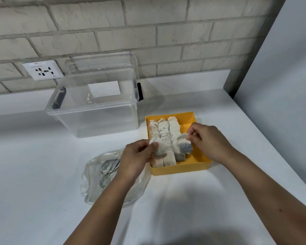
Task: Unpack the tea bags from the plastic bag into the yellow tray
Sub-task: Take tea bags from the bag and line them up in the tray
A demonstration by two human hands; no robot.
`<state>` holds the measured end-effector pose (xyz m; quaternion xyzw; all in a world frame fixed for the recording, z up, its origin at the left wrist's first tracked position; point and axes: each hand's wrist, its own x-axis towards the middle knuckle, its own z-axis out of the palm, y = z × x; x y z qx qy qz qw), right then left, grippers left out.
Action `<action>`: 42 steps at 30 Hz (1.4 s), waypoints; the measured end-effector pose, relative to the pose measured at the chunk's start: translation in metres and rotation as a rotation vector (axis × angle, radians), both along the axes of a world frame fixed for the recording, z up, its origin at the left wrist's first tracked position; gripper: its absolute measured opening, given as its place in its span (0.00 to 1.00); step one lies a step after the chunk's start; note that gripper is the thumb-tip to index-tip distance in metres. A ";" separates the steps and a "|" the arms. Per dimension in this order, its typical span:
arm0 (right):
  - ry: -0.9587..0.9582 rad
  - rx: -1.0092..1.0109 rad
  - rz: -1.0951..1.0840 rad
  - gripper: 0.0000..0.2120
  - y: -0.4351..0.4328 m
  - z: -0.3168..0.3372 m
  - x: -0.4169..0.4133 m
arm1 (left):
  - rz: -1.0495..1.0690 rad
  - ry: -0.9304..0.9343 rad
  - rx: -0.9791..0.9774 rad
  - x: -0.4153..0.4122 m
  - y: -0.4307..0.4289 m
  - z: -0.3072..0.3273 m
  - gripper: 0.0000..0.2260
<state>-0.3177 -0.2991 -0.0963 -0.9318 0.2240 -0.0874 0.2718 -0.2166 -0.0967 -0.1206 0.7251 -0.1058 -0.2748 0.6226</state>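
Tea bags (163, 135) stand in three rows in the yellow tray (179, 169); more lie in the plastic bag (94, 175) beside it. My left hand (136, 156) and right hand (208, 140) each pinch one bag over the tray. Placing step, partway; next, I judge, seat both into a row

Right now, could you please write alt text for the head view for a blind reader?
The left hand and right hand each pinch a tea bag over the yellow tray, already holding rows of them. A plastic bag with more lies beside it; a clear bin behind.
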 end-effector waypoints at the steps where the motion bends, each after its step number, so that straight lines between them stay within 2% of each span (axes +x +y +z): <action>1: 0.074 -0.011 0.024 0.05 0.000 -0.003 -0.001 | -0.028 -0.074 0.050 0.000 0.000 -0.002 0.06; 5: 0.254 0.015 0.067 0.05 0.006 -0.018 0.001 | -0.052 -0.206 0.159 -0.002 -0.002 -0.004 0.06; 12: 0.306 -0.134 -0.071 0.08 0.012 -0.035 0.014 | -0.067 -0.233 0.183 -0.001 -0.001 -0.005 0.06; 18: 0.404 -0.161 -0.110 0.09 0.016 -0.037 0.019 | -0.076 -0.239 0.176 -0.001 -0.001 -0.006 0.05; 20: 0.384 -0.186 -0.117 0.10 0.016 -0.031 0.016 | -0.075 -0.215 0.156 0.000 -0.001 -0.005 0.05; 22: 0.282 -0.150 -0.117 0.12 0.015 -0.020 0.013 | -0.077 -0.191 0.134 0.000 -0.002 -0.003 0.05; 24: 0.152 0.041 -0.077 0.11 0.016 -0.003 0.009 | -0.079 -0.170 0.106 0.000 -0.003 0.000 0.05; 27: 0.118 0.360 0.051 0.14 0.025 0.021 0.006 | -0.087 -0.165 0.069 -0.001 -0.009 0.006 0.05; 33: 0.021 0.293 0.024 0.06 0.025 0.021 0.009 | -0.129 -0.177 0.057 -0.001 -0.017 0.018 0.03; 37: 0.161 0.195 -0.005 0.07 0.010 0.019 0.001 | -0.037 -0.314 0.222 0.009 -0.005 0.009 0.03; 42: 0.397 0.155 0.009 0.08 0.004 0.000 -0.002 | -0.088 -0.391 0.399 0.011 0.007 -0.006 0.14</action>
